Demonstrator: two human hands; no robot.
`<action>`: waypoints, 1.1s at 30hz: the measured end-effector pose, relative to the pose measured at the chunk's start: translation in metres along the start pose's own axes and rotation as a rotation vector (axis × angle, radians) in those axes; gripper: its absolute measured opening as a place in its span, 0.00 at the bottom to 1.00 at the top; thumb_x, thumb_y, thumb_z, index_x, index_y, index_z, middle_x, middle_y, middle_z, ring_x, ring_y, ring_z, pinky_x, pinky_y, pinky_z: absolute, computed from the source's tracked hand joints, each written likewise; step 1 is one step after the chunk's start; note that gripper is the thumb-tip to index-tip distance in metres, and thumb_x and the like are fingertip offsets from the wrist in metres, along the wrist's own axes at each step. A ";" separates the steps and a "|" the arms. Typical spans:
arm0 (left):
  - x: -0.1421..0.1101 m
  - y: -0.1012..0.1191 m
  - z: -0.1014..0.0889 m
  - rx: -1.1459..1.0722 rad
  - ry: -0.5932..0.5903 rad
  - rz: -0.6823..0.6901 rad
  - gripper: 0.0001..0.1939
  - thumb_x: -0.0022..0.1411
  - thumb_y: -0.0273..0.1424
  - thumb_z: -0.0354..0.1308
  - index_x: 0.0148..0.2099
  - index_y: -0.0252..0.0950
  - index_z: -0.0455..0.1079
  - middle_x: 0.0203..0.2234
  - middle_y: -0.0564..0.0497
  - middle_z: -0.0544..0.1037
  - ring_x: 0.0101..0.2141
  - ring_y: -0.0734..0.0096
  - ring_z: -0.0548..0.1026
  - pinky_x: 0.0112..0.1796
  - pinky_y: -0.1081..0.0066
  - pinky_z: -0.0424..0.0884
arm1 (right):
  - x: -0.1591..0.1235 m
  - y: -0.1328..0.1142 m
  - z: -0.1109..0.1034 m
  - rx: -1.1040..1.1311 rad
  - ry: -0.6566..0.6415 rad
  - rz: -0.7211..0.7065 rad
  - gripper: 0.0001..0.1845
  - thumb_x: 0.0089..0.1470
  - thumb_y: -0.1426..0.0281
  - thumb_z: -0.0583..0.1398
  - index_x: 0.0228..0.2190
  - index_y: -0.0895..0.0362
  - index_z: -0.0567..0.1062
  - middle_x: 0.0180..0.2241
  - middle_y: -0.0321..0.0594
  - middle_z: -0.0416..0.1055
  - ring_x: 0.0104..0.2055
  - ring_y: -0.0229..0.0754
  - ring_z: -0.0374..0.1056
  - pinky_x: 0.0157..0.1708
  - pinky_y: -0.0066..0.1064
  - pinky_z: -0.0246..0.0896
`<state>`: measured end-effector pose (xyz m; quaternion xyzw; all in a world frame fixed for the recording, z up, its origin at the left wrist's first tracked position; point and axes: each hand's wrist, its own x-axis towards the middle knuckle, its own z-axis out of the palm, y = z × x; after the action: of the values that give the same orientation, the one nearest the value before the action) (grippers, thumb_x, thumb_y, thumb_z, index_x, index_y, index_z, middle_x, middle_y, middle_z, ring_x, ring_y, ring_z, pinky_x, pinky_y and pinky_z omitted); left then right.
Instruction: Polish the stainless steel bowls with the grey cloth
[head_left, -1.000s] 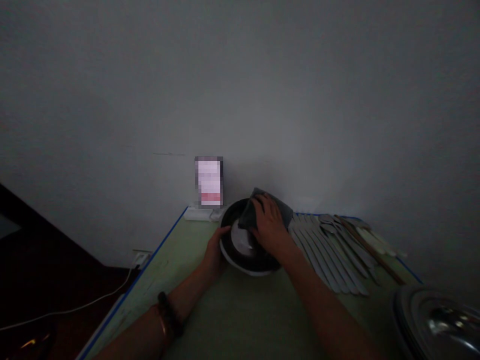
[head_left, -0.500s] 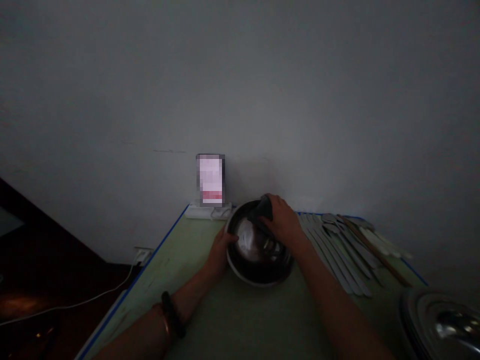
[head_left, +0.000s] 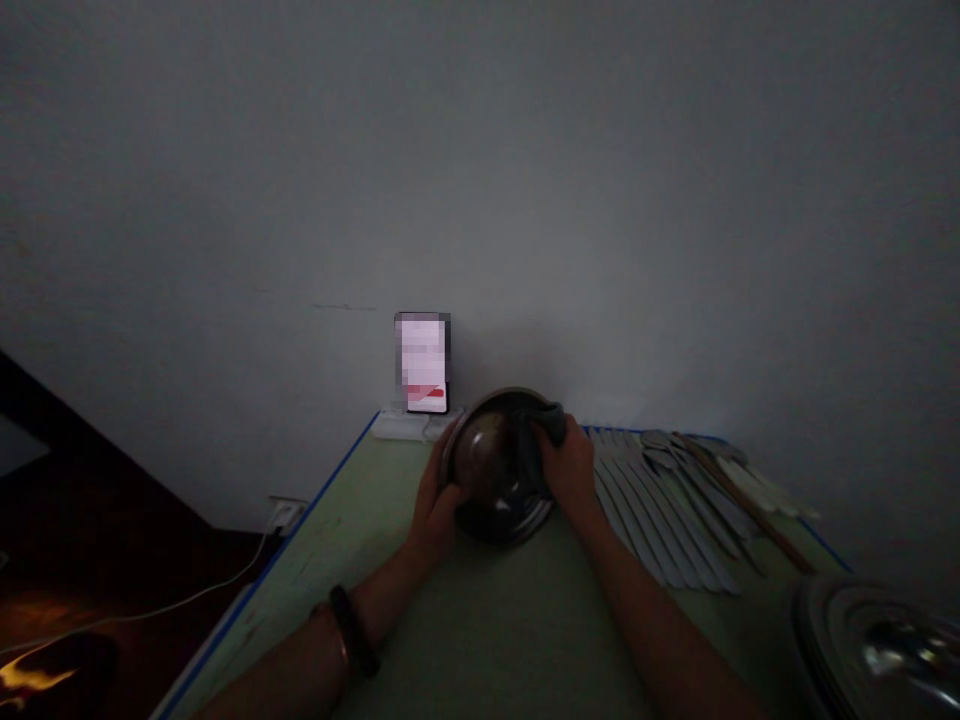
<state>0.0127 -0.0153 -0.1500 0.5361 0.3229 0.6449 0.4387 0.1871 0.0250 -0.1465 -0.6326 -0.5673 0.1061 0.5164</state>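
Note:
A shiny metal bowl [head_left: 487,455] is tilted up over the table, its inside facing me. My left hand [head_left: 436,510] is closed on its left rim, the thumb over the edge and the fingers behind. My right hand [head_left: 571,470] is closed around a dark grey cloth [head_left: 529,450], which lies against the inner right side of the bowl. Part of the cloth is hidden under the right fingers, and the bowl's underside is out of sight.
Several forks [head_left: 652,520] lie in a row right of my right arm, beside spoons [head_left: 660,447] and brown chopsticks [head_left: 750,505]. A domed metal lid [head_left: 862,640] sits at the lower right. A phone [head_left: 424,362] leans on the wall above a white power strip [head_left: 405,425].
The bowl has turned and shifted slightly left and up. My right hand has brought the cloth from the bowl's top edge lower along its right side. The left hand still grips the rim.

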 end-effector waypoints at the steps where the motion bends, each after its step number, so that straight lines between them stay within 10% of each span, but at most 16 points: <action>1: 0.000 0.000 0.000 0.012 0.001 0.017 0.34 0.46 0.21 0.53 0.58 0.42 0.64 0.57 0.54 0.68 0.60 0.60 0.59 0.59 0.68 0.52 | -0.005 0.003 0.004 0.012 0.009 0.021 0.20 0.54 0.55 0.53 0.35 0.59 0.71 0.32 0.52 0.75 0.34 0.51 0.71 0.31 0.36 0.60; 10: 0.004 0.001 0.002 0.234 -0.029 -0.002 0.33 0.52 0.26 0.54 0.62 0.39 0.58 0.59 0.50 0.66 0.59 0.59 0.60 0.58 0.66 0.54 | -0.016 0.012 0.008 0.167 0.085 0.099 0.19 0.53 0.57 0.54 0.36 0.59 0.71 0.35 0.51 0.75 0.38 0.50 0.71 0.36 0.36 0.63; 15: 0.010 -0.005 -0.005 0.465 -0.070 -0.183 0.15 0.52 0.35 0.57 0.42 0.35 0.74 0.36 0.45 0.81 0.43 0.49 0.75 0.48 0.57 0.68 | -0.013 0.015 0.008 0.215 0.199 0.100 0.21 0.55 0.56 0.50 0.42 0.58 0.67 0.42 0.52 0.70 0.46 0.49 0.66 0.45 0.40 0.60; 20: 0.009 -0.010 -0.008 0.484 -0.096 -0.130 0.24 0.44 0.34 0.60 0.46 0.34 0.71 0.37 0.47 0.81 0.42 0.51 0.75 0.47 0.56 0.70 | -0.013 0.015 0.017 0.203 0.274 0.118 0.32 0.47 0.51 0.57 0.46 0.61 0.63 0.50 0.57 0.60 0.54 0.53 0.58 0.53 0.46 0.52; 33: 0.012 -0.006 0.000 0.452 -0.175 -0.143 0.26 0.55 0.42 0.58 0.54 0.34 0.68 0.53 0.45 0.73 0.57 0.56 0.65 0.58 0.58 0.58 | -0.017 0.007 0.019 0.255 -0.016 0.140 0.20 0.48 0.53 0.59 0.27 0.58 0.78 0.27 0.47 0.77 0.33 0.52 0.73 0.30 0.35 0.62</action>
<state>0.0130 -0.0022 -0.1502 0.6501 0.4569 0.4747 0.3785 0.1719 0.0227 -0.1677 -0.5989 -0.5079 0.2182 0.5794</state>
